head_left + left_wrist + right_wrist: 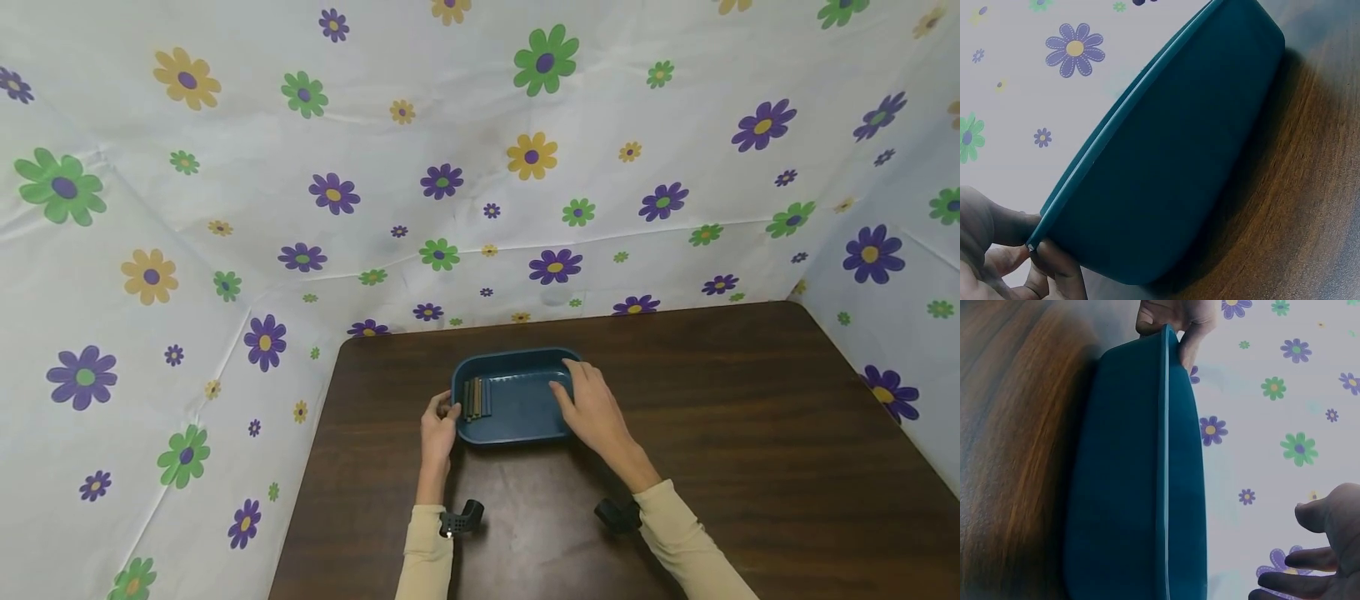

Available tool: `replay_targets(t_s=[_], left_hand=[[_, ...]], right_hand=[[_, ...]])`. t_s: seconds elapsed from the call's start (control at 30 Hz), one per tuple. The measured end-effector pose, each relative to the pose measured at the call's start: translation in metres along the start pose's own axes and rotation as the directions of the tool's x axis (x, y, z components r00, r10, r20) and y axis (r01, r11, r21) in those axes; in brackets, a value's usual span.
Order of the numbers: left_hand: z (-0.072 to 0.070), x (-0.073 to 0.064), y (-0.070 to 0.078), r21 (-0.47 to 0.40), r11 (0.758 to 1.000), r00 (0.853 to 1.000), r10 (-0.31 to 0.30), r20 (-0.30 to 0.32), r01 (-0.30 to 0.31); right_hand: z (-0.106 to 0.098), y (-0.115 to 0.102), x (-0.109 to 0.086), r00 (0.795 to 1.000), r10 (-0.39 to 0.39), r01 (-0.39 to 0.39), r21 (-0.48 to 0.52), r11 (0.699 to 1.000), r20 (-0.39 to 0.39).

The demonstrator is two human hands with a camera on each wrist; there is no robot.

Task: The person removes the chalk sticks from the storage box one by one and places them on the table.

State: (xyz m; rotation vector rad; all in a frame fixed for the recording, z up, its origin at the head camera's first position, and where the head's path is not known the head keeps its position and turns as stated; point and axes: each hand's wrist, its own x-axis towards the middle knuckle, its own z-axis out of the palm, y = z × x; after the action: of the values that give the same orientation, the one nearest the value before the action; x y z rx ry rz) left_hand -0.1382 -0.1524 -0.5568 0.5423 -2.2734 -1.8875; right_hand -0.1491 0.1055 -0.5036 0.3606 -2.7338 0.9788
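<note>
Blue tray [525, 408], on the table [750, 400] at the person's twelve o'clock, looks light, stiff; grasp by rim [1097, 149]. I see left hand [438, 425] pinching at nine; right hand [600, 412], spread, empty, at three

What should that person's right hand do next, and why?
Perhaps lower the right hand to grip the right end of the blue tray: the left hand pinches the left end, while the right fingers look spread above it, not touching.

head view downward, wrist views close, tray [525, 408] in all
</note>
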Motion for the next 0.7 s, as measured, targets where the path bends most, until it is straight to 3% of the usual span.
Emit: replay_targets(t_s=[0.63, 0.7], left_hand=[[-0.003, 0.0, -0.002, -0.088, 0.995, 0.998, -0.044, 0.047, 0.048], [-0.004, -0.002, 0.003, -0.091, 0.994, 0.997, -0.049, 0.064, 0.055]], right_hand=[[0.018, -0.014, 0.016, 1.0, -0.009, 0.01, 0.06, 0.998, -0.017], [0.02, -0.016, 0.017, 1.0, -0.009, 0.01, 0.069, 0.998, -0.012]])
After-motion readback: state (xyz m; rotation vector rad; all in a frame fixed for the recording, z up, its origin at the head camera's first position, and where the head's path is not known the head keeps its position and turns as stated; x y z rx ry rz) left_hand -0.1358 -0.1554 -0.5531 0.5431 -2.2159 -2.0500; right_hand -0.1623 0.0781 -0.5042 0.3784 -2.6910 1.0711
